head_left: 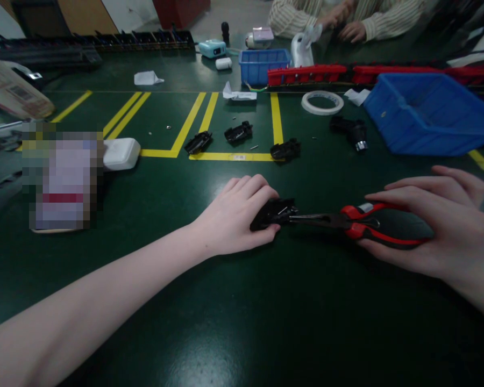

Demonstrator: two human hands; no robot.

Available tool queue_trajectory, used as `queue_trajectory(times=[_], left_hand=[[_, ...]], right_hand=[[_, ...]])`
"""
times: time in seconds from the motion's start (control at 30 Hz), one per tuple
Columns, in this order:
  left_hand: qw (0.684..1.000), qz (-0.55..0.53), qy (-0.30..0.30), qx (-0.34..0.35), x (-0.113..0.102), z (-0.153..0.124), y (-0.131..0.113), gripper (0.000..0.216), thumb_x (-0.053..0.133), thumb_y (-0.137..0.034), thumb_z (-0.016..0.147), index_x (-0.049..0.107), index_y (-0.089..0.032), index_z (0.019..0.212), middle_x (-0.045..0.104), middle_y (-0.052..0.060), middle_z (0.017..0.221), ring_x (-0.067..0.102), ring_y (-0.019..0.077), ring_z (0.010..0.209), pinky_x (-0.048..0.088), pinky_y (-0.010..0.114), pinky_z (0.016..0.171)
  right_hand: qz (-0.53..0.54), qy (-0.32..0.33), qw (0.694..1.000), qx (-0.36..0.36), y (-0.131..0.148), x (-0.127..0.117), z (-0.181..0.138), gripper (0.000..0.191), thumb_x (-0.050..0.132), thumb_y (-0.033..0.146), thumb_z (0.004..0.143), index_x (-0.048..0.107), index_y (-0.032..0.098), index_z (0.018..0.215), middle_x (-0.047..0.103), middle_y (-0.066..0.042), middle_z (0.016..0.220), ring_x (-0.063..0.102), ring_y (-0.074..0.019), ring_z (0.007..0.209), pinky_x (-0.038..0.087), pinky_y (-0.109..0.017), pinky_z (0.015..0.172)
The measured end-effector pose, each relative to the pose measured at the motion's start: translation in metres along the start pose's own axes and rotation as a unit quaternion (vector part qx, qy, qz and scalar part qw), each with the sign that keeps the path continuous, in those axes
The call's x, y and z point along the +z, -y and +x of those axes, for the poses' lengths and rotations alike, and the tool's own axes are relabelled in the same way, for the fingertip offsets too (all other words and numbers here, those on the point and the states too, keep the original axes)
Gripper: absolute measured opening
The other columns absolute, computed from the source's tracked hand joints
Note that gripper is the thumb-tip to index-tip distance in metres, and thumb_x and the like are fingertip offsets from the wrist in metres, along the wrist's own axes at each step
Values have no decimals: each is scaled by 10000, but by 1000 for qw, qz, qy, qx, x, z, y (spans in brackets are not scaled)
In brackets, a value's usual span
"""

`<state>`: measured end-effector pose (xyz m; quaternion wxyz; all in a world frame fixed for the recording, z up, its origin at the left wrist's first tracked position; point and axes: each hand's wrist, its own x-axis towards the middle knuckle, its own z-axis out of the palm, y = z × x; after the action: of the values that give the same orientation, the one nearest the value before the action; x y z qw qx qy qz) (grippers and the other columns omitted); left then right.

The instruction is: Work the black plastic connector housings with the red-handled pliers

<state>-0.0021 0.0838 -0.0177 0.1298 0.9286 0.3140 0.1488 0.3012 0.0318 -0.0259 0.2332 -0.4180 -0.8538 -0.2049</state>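
My left hand grips a small black plastic part against the dark green tabletop. From the right, my right hand is wrapped round the red-and-black handles of long-nose pliers. The tips of the pliers reach the right end of the black part; whether they grip anything there is too small to tell. Three similar black parts lie beyond my hands: one at the left, a middle one and a right one. A small metal pin rests near the middle one.
A blue bin stands at right, beside a black fitting and a tape roll. Further back are a smaller blue basket and red strips. A white case lies left. Across the table sits a person in striped sleeves.
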Motion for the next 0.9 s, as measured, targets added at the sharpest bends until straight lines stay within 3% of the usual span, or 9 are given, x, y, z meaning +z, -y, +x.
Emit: queue_trajectory(times=[0.33,0.9], left_hand=[[997,-19,28,72,2,1,4,387,571,-364,885,556,-131,1194,584,89,1085,541,210,958,453,327,803],[996,-17,30,82,1,2,5,389,578,-373,886,564,-141,1198,582,82,1076,529,212,958,438,322,797]], right_hand=[[8,7,1000,1,1,2,-1,435,609,507,752,548,199,1053,602,-80,894,607,-266,836,400,-553,941],[11,23,999,-30,1,1,3,437,581,527,778,564,168,1026,609,-97,863,604,-265,804,403,-545,914]])
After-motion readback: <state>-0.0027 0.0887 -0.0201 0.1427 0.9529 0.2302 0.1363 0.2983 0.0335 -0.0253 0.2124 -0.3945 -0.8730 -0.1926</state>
